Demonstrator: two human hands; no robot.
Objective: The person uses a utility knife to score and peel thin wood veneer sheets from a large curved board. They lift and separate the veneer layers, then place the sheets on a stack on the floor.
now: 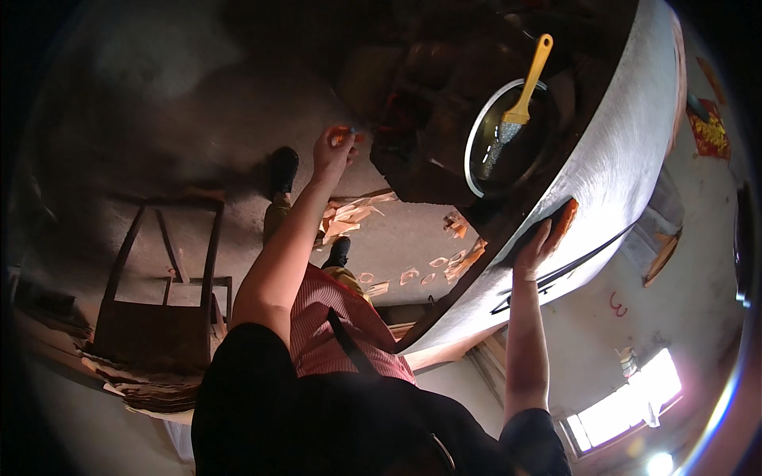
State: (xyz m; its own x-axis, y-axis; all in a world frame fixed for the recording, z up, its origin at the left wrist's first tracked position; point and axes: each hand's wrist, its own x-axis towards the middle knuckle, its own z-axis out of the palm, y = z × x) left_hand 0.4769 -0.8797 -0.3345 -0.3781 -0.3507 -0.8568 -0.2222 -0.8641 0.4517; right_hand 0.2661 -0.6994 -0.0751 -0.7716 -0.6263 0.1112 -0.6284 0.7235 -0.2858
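My right hand [535, 252] lies against a large curved, pale, shiny panel [607, 151] that rises on the right. Along its fingers shows an orange, pad-like piece [565, 222], pressed to the panel; its exact kind is unclear. Out to the left, in the air, my left hand [333, 152] is closed with its fingers around a small orange-red thing [343, 136] too small to name. Beyond both hands, a yellow-handled paintbrush [530, 83] rests with its bristles down in a round, metal-rimmed bowl [471, 143] of dark, shiny liquid.
A dark-framed chair [151, 337] stands at the left, near stacked flat sheets [151, 389]. Scraps of orange-brown paper or peel [349, 214] lie on the floor by my feet. A bright window [627, 401] is at the lower right. A red and yellow packet [709, 131] lies at the far right.
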